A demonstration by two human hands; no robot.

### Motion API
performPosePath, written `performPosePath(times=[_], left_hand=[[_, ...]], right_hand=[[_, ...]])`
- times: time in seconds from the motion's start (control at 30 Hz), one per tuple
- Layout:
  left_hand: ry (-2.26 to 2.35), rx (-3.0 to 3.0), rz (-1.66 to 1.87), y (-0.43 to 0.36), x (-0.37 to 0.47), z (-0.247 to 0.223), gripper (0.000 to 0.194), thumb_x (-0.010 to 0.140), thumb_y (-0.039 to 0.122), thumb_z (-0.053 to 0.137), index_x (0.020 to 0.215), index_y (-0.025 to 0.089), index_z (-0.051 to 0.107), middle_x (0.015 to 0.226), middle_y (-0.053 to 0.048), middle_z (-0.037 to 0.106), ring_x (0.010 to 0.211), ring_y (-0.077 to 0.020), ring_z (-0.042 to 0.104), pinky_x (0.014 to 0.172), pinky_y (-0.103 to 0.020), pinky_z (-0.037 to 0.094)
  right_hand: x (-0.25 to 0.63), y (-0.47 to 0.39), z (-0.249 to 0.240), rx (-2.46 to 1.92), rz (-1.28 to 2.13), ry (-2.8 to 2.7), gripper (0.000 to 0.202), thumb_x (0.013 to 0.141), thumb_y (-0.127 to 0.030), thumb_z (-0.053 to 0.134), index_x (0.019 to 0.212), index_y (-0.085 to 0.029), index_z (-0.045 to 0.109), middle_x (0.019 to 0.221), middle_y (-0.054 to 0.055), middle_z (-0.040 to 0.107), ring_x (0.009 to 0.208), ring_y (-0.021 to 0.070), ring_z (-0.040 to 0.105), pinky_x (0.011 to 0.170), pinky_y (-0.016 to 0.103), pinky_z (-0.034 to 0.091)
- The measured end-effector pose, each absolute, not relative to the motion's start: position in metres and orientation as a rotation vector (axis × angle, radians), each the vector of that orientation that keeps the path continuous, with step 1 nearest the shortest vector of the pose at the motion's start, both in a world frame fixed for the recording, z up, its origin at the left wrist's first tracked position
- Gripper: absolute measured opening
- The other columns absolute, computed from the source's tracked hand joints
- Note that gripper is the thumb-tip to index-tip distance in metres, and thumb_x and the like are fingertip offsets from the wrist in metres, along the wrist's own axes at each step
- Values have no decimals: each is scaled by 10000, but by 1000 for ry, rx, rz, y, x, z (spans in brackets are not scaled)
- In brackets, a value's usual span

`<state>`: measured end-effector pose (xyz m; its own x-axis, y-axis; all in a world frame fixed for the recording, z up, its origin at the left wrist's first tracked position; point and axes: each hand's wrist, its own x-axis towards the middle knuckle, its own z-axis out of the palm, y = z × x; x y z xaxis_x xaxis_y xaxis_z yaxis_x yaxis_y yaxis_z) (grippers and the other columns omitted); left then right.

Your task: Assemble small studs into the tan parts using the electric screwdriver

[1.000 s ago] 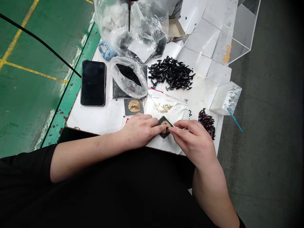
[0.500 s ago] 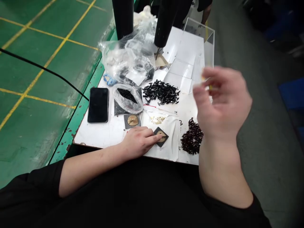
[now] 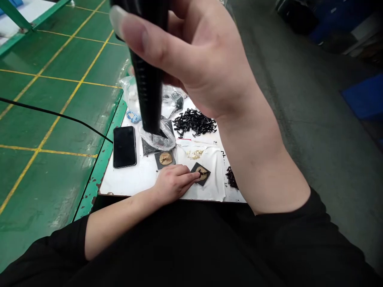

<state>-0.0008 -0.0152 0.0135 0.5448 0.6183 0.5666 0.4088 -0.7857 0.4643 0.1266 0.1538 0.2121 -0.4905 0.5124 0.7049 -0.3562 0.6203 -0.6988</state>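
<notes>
My right hand (image 3: 206, 56) is raised close to the camera, its thumb and fingers wrapped round a black electric screwdriver (image 3: 146, 83). The tool points down, and its lower end blurs in front of a plastic bag of small black screws (image 3: 163, 139). Low on the table, my left hand (image 3: 173, 181) reaches to the right with its fingers together, the fingertips holding down a dark square block (image 3: 204, 181). That block has a round tan inset with a small dark piece on it. A second square block (image 3: 165, 158) with a tan inset lies behind my left hand.
Black T-shaped pieces (image 3: 194, 122) are heaped behind small gold rings (image 3: 195, 154) on a white sheet (image 3: 214, 159). Dark brown pieces (image 3: 231, 178) lie partly behind my right forearm. A phone (image 3: 124, 146) rests near the green left edge, where a black cable (image 3: 60, 114) crosses.
My right hand has moved left and up from the right side and has taken hold of the screwdriver. The view has shifted a little; my left hand stays at the block.
</notes>
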Motion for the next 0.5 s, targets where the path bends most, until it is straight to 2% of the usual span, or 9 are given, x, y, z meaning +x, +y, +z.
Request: performPosePath(times=[0.03,0.1,0.17,0.2,0.3,0.37,0.43,0.5], left_hand=[[861,2472,1087,-15,-1,14,205,1124,325,678,1156,210,845,806,-16,728,697,-130,687,640,-251,514],[864,2390,1086,-13,-1,13,200,1114,339,698,1105,205,845,818,-22,740,697,-126,698,639,-240,521],[853,2298,1091,-11,-1,14,200,1098,349,728,1040,189,834,843,-32,763,715,-125,722,662,-233,543],[842,2254,1094,-9,-2,14,197,1085,349,750,1015,181,826,857,-36,775,732,-128,736,683,-234,557],[797,2140,1124,-5,-2,16,170,1051,326,800,988,169,812,875,-46,800,767,-139,759,725,-239,584],[761,2085,1136,-4,-2,18,148,1047,304,801,994,167,813,884,-58,809,776,-143,762,730,-242,593],[732,2048,1134,-3,-2,20,140,1052,294,792,1003,166,816,898,-70,816,790,-148,765,739,-246,605],[710,2028,1122,-3,-3,21,141,1061,293,777,1010,169,819,909,-77,819,805,-152,768,757,-254,618]], right_hand=[[132,135,213,-275,1136,-1738,501,933,-569,837,1220,-239,591,1287,-30,716,1245,166,748,1045,298,673],[147,97,212,-608,1257,-1666,427,913,-550,871,1164,-270,669,1203,-33,736,1197,186,755,1036,299,670],[163,67,204,-681,1299,-1563,488,794,-571,967,1114,-328,691,1028,-37,772,910,211,768,785,352,697],[170,56,198,-700,1327,-1510,504,776,-569,980,1116,-337,689,967,-34,764,806,216,747,706,376,679],[181,31,171,-732,1278,-1340,428,880,-581,894,1160,-356,661,829,-40,705,609,201,662,570,382,605],[185,18,155,-719,1096,-1266,421,914,-655,832,1172,-377,650,669,-73,581,445,170,515,446,345,498],[191,6,144,-746,963,-1236,422,947,-733,752,1168,-386,659,590,-85,459,374,154,395,389,331,416],[203,-1,136,-785,927,-1315,454,978,-797,654,1174,-388,676,586,-72,425,375,161,377,389,348,416]])
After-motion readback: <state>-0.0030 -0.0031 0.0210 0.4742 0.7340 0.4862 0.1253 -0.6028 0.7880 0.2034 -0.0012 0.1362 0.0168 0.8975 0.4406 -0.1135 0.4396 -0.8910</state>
